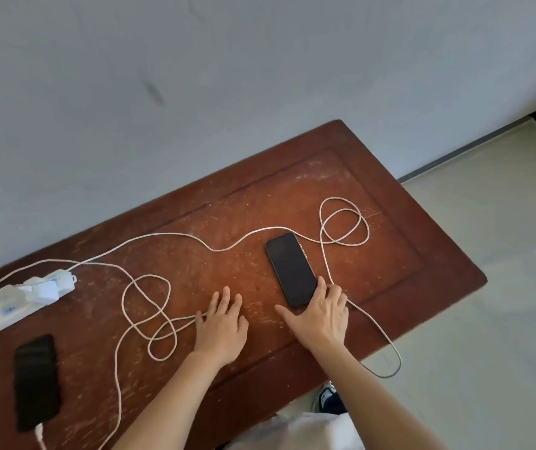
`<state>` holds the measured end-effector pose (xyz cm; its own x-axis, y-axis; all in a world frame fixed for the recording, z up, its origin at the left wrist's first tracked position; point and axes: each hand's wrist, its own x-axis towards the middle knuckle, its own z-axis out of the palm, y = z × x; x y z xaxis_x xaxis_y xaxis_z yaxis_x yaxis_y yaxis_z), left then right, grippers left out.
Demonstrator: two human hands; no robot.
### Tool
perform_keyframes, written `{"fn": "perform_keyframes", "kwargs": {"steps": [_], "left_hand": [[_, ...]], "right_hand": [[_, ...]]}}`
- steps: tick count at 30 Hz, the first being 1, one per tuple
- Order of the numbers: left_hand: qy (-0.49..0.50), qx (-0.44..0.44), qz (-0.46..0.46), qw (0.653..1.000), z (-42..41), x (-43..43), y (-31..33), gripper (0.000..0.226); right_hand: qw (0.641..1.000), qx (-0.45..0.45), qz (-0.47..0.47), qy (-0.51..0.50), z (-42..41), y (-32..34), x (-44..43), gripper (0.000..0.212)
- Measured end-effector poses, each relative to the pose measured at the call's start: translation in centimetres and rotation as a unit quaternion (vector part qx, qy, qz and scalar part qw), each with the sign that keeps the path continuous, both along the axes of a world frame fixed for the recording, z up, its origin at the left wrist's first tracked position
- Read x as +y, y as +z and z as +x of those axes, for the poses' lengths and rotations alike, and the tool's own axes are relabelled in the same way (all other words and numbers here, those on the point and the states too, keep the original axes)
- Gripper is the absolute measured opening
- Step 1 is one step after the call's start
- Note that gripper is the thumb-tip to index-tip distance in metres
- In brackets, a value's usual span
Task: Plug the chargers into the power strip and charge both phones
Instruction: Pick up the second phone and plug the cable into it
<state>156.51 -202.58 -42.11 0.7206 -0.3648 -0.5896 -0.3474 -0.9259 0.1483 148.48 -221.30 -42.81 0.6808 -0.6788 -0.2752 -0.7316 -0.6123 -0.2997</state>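
A white power strip (26,298) lies at the table's far left with white chargers (44,290) plugged into it. Two pale cables run from it. One cable (120,368) curls across the middle and reaches the near end of the left black phone (37,381), where a white plug (39,430) sits. The other cable (344,222) loops behind the right black phone (291,269), passes under my right hand and hangs over the table edge. My right hand (320,316) lies flat, fingers covering that phone's near end. My left hand (222,326) rests flat on the table, fingers apart, touching the middle cable's loops.
The dark red wooden table (390,287) stands against a grey wall (195,92). Pale floor (487,319) lies to the right. A shoe (328,397) shows below the table's near edge.
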Motion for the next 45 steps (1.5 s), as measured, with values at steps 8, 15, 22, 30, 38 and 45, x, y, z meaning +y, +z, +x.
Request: {"fn": "perform_keyframes", "kwargs": {"steps": [8,15,22,30,38,45], "left_hand": [[0.039,0.052,0.002,0.998,1.5,-0.6,1.1,0.053],[0.275,0.102,-0.24,0.925,1.1,-3.7,4.4,0.079],[0.459,0.368,-0.38,0.714,0.9,-7.1,4.7,0.11],[0.537,0.372,-0.411,0.636,-0.6,-7.8,2.2,0.083],[0.589,0.361,-0.394,0.606,-1.0,-7.9,2.1,0.088],[0.571,0.376,-0.441,0.581,1.2,-8.1,4.1,0.097]], "right_hand": [[0.998,-0.042,-0.016,0.042,-0.1,-0.3,-2.0,0.084],[0.943,-0.046,0.322,-0.065,-1.5,2.5,-3.1,0.085],[0.85,-0.086,0.51,-0.096,-4.9,2.6,-2.9,0.067],[0.921,-0.113,0.373,0.011,-7.3,2.4,-2.7,0.056],[0.979,0.012,0.037,-0.2,-10.0,0.4,-6.5,0.033],[0.933,-0.216,0.201,-0.206,-2.5,5.5,-8.4,0.013]]}}
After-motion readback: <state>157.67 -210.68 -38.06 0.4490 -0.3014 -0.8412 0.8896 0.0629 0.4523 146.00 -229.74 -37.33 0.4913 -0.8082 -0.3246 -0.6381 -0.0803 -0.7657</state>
